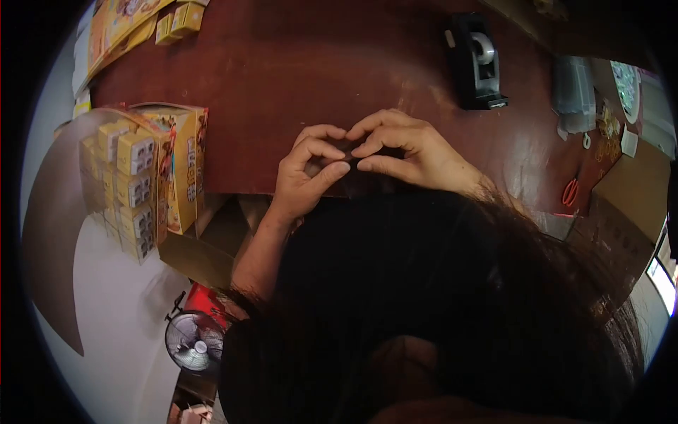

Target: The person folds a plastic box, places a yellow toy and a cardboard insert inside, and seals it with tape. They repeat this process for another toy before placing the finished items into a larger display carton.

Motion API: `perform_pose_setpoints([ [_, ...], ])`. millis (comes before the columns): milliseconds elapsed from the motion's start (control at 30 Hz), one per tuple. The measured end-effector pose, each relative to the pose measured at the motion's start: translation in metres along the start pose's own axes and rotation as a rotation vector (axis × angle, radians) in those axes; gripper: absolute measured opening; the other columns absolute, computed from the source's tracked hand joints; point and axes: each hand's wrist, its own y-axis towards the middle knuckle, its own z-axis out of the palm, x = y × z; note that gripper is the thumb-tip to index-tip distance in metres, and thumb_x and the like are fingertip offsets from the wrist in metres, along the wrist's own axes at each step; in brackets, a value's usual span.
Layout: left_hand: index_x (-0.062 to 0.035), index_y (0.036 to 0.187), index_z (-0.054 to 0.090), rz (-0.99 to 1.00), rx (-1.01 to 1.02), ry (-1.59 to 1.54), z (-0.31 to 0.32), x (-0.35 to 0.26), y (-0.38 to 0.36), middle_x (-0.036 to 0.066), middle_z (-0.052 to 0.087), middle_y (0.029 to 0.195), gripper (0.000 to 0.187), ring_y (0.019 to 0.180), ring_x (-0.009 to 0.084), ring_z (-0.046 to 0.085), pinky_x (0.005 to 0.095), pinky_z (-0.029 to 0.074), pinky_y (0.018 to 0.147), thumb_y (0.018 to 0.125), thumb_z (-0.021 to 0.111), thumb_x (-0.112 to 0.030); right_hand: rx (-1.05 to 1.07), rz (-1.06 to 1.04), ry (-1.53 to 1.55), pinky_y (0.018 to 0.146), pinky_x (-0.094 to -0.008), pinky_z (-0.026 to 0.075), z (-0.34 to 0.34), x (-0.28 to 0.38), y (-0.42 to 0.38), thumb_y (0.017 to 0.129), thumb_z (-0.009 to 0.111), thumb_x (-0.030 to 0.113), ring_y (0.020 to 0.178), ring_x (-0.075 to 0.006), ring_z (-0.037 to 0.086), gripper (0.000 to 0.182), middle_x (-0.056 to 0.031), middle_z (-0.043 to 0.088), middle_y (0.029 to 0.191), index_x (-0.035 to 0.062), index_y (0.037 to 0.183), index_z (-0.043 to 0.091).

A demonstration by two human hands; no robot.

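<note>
My left hand [307, 169] and my right hand [406, 148] face each other above the near edge of the dark red table [282, 78]. On both hands the fingers curl in towards the thumb as in a pinch, and the two sets of fingertips almost meet. Whatever sits between them, if anything, is too small and dark to make out. Both wrists lie close to the dark clothing of my body.
A black tape dispenser [477, 63] stands at the back right. Red scissors [571, 192] lie near the right edge. On the left are stacked small yellow boxes [134, 187] and a printed yellow carton [185, 169]. A fan [194, 343] stands below, and cardboard [632, 191] is at right.
</note>
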Motion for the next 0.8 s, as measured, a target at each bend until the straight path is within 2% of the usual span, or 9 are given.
perform_pose_setpoints([
  [67,-0.0029,0.1,0.061,0.05,0.014,0.025,0.006,-0.007,0.003,0.013,0.047,0.137,0.015,0.129,0.0251,0.053,0.0367,0.051,0.101,0.089,0.072,-0.002,0.04,-0.023,0.105,0.098,-0.0379,0.054,-0.003,0.0,0.002,0.09,0.075,0.02,0.12,-0.0248,0.06,0.014,-0.0063,0.061,0.128,0.012,0.101,0.073],
  [167,-0.0025,0.095,0.061,0.043,0.017,0.092,0.004,-0.021,0.011,0.013,0.051,0.134,0.014,0.127,0.0258,0.055,0.0346,0.051,0.099,0.088,0.073,-0.002,-0.135,-0.207,-0.206,0.102,-0.0395,0.05,-0.049,0.019,0.012,0.088,0.077,0.025,0.126,-0.0308,0.055,0.036,-0.0129,0.055,0.136,0.0128,0.12,0.067],
  [200,-0.0022,0.094,0.06,-0.051,-0.009,0.151,0.001,-0.027,0.01,0.013,0.054,0.131,0.015,0.125,0.0256,0.057,0.0332,0.052,0.098,0.088,0.073,-0.002,-0.323,-0.338,-0.411,0.099,-0.0392,0.051,-0.081,0.02,0.022,0.087,0.078,0.026,0.124,-0.0312,0.057,0.047,-0.0137,0.057,0.134,0.0117,0.128,0.062],
  [267,-0.0023,0.095,0.059,-0.108,0.04,0.227,-0.006,-0.044,0.011,0.013,0.055,0.129,0.016,0.121,0.0239,0.059,0.0321,0.052,0.095,0.087,0.074,-0.002,-0.718,-0.135,-0.443,0.089,-0.0392,0.054,-0.153,0.01,0.035,0.083,0.081,0.026,0.11,-0.0307,0.063,0.052,-0.0119,0.062,0.125,0.0075,0.127,0.061],
  [300,-0.0025,0.095,0.059,-0.179,0.064,0.306,-0.009,-0.051,0.011,0.012,0.056,0.127,0.018,0.116,0.0222,0.061,0.031,0.053,0.093,0.087,0.074,-0.002,-0.866,-0.268,-0.993,0.087,-0.0387,0.054,-0.2,-0.001,0.045,0.081,0.081,0.019,0.106,-0.0332,0.063,0.05,-0.0123,0.063,0.12,0.0081,0.126,0.062],
  [433,-0.0023,0.109,0.058,-0.239,0.096,0.28,-0.013,-0.065,0.017,0.011,0.055,0.128,0.027,0.111,0.018,0.06,0.0296,0.054,0.089,0.086,0.074,-0.001,-0.846,-0.131,-1.1,0.087,-0.0407,0.054,-0.262,-0.031,0.058,0.082,0.079,0.022,0.105,-0.0339,0.064,0.048,-0.013,0.065,0.118,0.0097,0.125,0.061],
  [500,-0.0042,0.13,0.053,-0.347,0.103,0.265,-0.009,-0.074,0.021,0.01,0.053,0.128,0.047,0.107,0.0153,0.058,0.0293,0.054,0.087,0.087,0.072,0.001,-0.811,-0.034,-1.155,0.086,-0.0419,0.054,-0.274,-0.036,0.074,0.083,0.079,0.023,0.104,-0.0344,0.065,0.046,-0.0134,0.066,0.116,0.0108,0.124,0.061],
  [600,-0.0063,0.145,0.043,-0.31,0.066,0.166,-0.012,-0.084,0.03,0.01,0.05,0.131,0.062,0.109,0.0165,0.057,0.0325,0.055,0.092,0.088,0.066,0.003,-0.75,0.122,-1.215,0.086,-0.0439,0.054,-0.277,-0.048,0.098,0.085,0.077,0.025,0.103,-0.0352,0.066,0.044,-0.0141,0.068,0.113,0.0124,0.123,0.06],
  [800,-0.0005,0.147,0.04,-0.11,-0.272,-0.131,-0.029,-0.072,0.03,0.01,0.046,0.133,0.064,0.115,0.0234,0.059,0.0434,0.054,0.1,0.087,0.062,0.002,-0.549,0.418,-1.312,0.085,-0.0477,0.054,-0.283,-0.087,0.102,0.087,0.075,0.03,0.101,-0.0367,0.068,0.04,-0.0154,0.072,0.108,0.0156,0.121,0.059],
])
